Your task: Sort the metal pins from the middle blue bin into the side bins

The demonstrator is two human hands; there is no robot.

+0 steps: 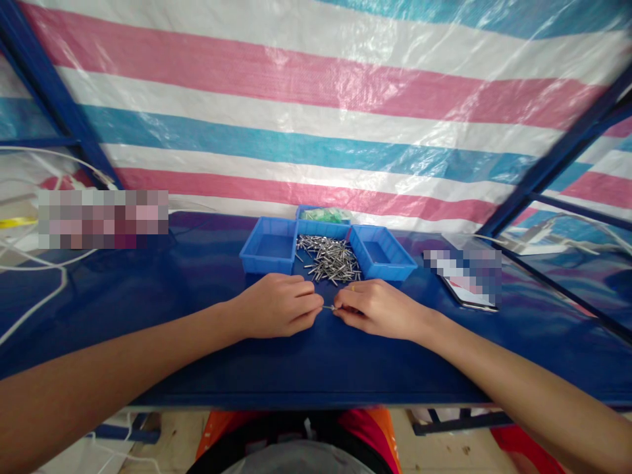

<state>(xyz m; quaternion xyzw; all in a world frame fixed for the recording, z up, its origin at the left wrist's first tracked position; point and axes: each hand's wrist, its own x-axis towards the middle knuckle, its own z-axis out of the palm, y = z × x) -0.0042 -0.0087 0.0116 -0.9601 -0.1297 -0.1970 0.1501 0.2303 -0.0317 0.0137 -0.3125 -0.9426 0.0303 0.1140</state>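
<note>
My left hand [279, 305] and my right hand [378, 307] rest on the blue table [316, 362], fingertips meeting at the middle. Both are closed in a pinch on one small metal pin [328, 307] held between them. Just beyond my knuckles lies a loose heap of several metal pins [330, 257] on the tabletop. A blue tray [270, 245] stands left of the heap and another blue tray [382, 251] right of it, both looking empty.
A third blue tray [323, 216] with green bits sits behind the heap. A phone [467, 283] lies at the right. White cables [29, 263] run along the left. A striped tarpaulin [316, 99] hangs behind the table.
</note>
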